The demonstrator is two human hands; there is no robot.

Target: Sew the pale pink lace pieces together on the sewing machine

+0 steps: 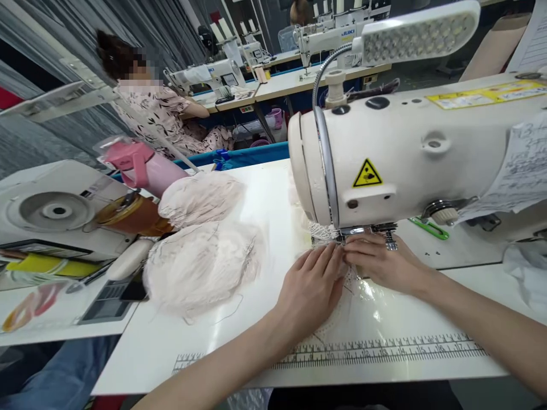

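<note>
Both hands at the needle end of a sewing machine (pixel 397 154). The left hand (pixel 314 279) lies palm down, its fingers side by side and reaching toward the presser foot; the right hand (pixel 380 259) curves in from the right, its bent fingertips meeting or nearly meeting those of the left. White lace (pixel 322 232) runs beneath the hands and shows again just beyond them, on the far side (whether any fingers pinch it, one cannot tell from here, since the hands cover it).

On the white tabletop (pixel 256 336), left of the hands, rest two heaps of pale, sheer fabric: a near heap (pixel 205 273) and a far heap (pixel 203 196), with a pink flask (pixel 164 173) behind. A printed ruler scale (pixel 371 354) follows the near edge, passing under the left forearm. Right of the needle, beneath the machine's arm, lies a green tool (pixel 431 228). Above hangs a lamp (pixel 421 37). Far left, a person in patterned clothing (pixel 154 108) sits at another machine (pixel 217 77).
</note>
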